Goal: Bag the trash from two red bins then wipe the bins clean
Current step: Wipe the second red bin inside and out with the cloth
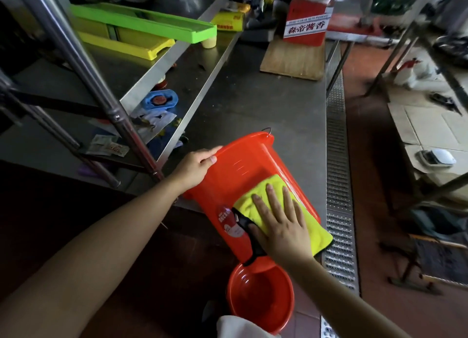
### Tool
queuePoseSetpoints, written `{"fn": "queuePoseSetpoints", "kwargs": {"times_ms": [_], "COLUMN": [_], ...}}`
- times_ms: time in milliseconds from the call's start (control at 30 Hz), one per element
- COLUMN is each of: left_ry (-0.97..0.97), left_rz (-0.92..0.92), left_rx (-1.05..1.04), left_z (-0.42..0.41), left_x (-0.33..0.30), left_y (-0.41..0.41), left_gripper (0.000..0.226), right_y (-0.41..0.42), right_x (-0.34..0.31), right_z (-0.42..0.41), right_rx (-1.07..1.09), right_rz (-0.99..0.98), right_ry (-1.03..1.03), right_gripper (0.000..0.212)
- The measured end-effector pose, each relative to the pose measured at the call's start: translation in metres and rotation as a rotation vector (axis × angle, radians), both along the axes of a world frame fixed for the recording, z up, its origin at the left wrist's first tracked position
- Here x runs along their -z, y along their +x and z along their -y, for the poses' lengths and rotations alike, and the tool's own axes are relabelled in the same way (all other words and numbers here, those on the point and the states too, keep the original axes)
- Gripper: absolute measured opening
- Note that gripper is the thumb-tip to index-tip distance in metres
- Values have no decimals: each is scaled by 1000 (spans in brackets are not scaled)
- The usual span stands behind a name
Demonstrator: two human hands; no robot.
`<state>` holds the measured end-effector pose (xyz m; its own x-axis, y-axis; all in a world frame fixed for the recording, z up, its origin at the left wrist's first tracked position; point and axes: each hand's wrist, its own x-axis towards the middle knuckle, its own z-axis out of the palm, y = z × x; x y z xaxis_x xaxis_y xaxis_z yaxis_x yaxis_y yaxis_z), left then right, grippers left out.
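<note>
On a steel kitchen counter [266,105], a red bin [243,170] lying tilted on its side is gripped at the rim by the left hand [196,167], while a yellow cloth [283,206] is pressed flat against its wall under the open-fingered right hand [281,223]; a second red bin [260,294] stands on the floor below.

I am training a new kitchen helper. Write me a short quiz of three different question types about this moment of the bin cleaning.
1. True or false: the right hand presses a yellow cloth flat against the outside of the tilted red bin.
2. Multiple choice: where does the left hand hold that bin? A) by the wire handle B) at the rim C) under the base
3. Short answer: where does the second red bin stand, and which way does its opening face?

Key
1. True; the fingers lie straight on the cloth.
2. B
3. On the floor below the tilted one, upright, opening upward.
</note>
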<state>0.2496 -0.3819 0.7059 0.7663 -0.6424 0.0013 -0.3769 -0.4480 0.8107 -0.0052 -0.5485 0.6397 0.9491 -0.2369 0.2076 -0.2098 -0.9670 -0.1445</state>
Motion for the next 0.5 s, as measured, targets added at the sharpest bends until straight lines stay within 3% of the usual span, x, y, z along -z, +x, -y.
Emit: {"fn": "queuePoseSetpoints", "kwargs": {"times_ms": [200, 500], "left_ry": [10, -6], "left_rz": [-61, -60], "left_rx": [-48, -90], "left_z": [-23, -32], "left_x": [7, 5], "left_y": [-12, -17], "left_gripper": [37, 38], "right_y": [-26, 118], "right_x": [4, -47], "right_z": [-16, -45], "right_rx": [-26, 30], "right_rz": [-63, -164], "right_ry": [7, 122], "right_gripper": [68, 69]}}
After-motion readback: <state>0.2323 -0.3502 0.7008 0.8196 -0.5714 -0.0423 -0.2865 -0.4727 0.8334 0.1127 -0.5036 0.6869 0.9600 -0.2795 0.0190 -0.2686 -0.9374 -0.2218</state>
